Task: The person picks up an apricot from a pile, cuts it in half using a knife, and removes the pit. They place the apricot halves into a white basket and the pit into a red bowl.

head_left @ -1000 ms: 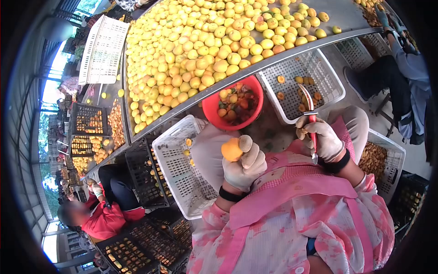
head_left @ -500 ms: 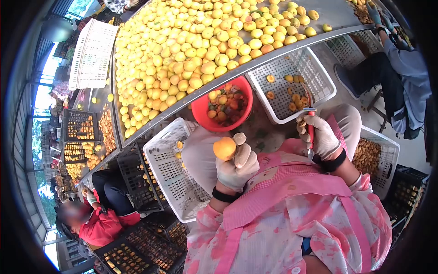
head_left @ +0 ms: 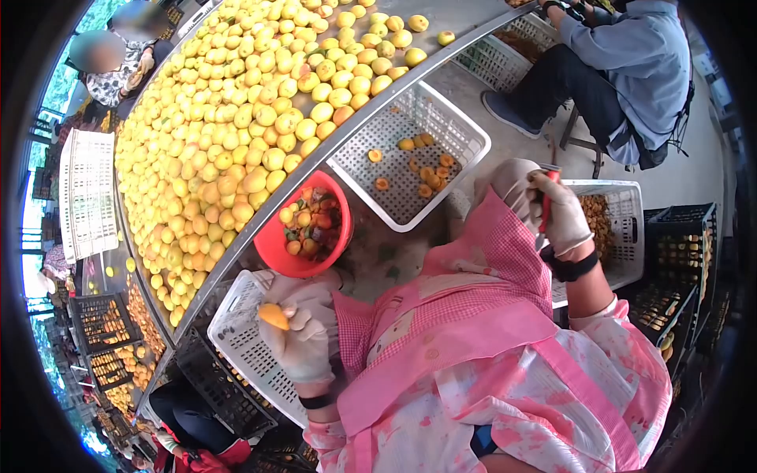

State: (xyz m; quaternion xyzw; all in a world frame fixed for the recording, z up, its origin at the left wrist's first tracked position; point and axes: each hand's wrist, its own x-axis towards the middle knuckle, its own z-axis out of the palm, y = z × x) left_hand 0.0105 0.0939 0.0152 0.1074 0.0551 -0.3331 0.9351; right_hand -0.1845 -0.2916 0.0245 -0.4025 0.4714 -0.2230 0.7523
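Note:
My left hand [head_left: 298, 339], in a pale glove, is closed on an orange apricot piece [head_left: 274, 316] above the white crate [head_left: 236, 315] at the lower left. My right hand [head_left: 564, 211], also gloved, grips a red-handled tool [head_left: 547, 201] near my right knee. A red bowl [head_left: 266, 251] of apricots and darker scraps stands beyond my left hand. Between the bowl and my right hand lies a white crate [head_left: 402, 219] with several apricot halves in it.
Whole yellow apricots cover much of the metal table [head_left: 394, 85]. A white crate of brown pits [head_left: 631, 236] is beside my right hand. Black crates [head_left: 682, 229] stand at the right. Co-workers sit at the upper right [head_left: 631, 59], upper left and lower left.
The view has turned toward the right. My left hand has lowered toward the left crate, and a piece with a flat edge now shows where a round apricot was. My right hand still grips the tool.

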